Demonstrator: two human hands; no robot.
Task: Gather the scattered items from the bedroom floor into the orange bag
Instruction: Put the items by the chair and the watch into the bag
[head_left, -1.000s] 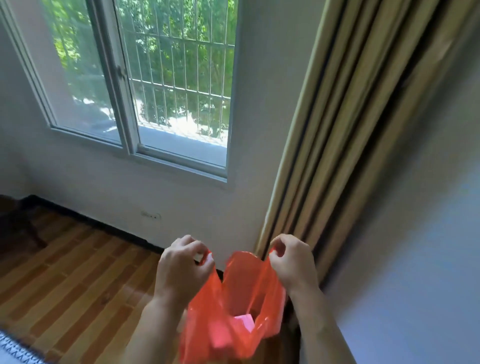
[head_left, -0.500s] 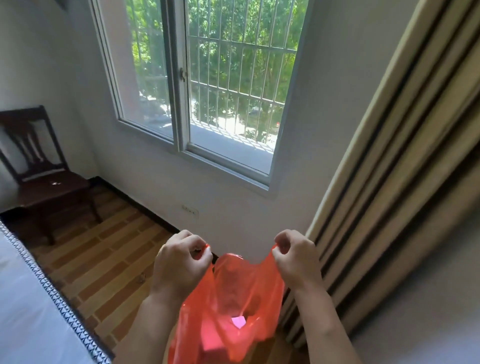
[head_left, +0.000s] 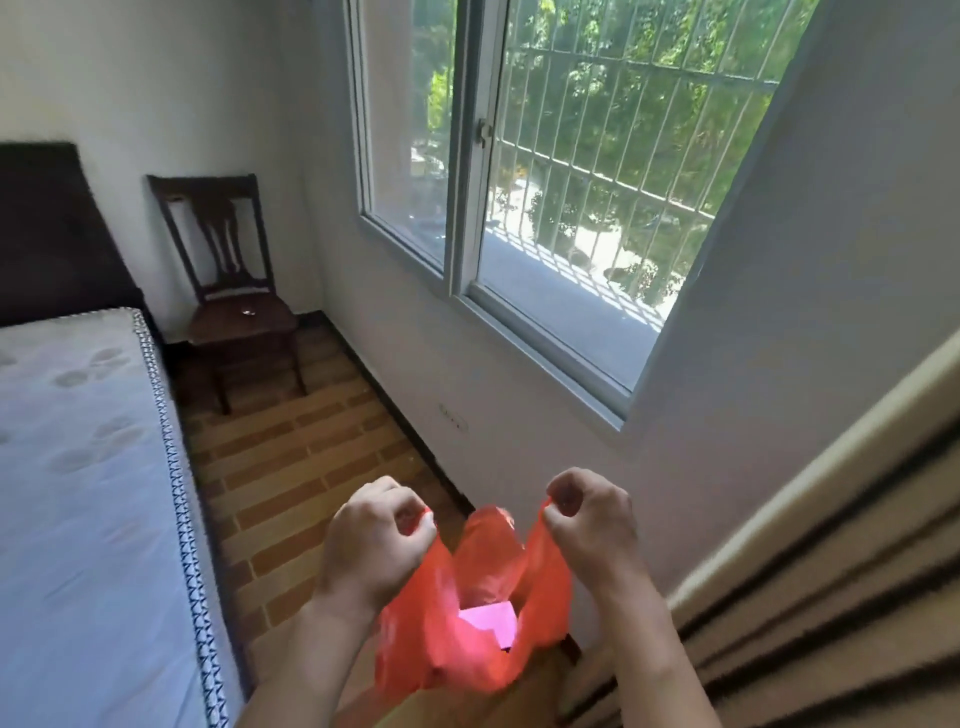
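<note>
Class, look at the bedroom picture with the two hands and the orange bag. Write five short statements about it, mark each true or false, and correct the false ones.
1. Both the left hand and the right hand hold the orange bag. True.
2. The bag is empty. False: a pink item shows inside.
3. A dark wooden chair stands in the corner. True.
4. The curtain covers the window. False: it hangs to one side.
5. The bag lies on the mattress. False: the hands hold it up above the floor.

bag (head_left: 483, 618): translucent orange, pink item (head_left: 491, 623) seen inside | mattress (head_left: 78, 467): pale grey, edged with black-and-white zigzag | chair (head_left: 234, 291), beyond mattress: dark brown | floor (head_left: 301, 467): tan-and-brown striped | curtain (head_left: 831, 597): beige, dark-striped
</note>
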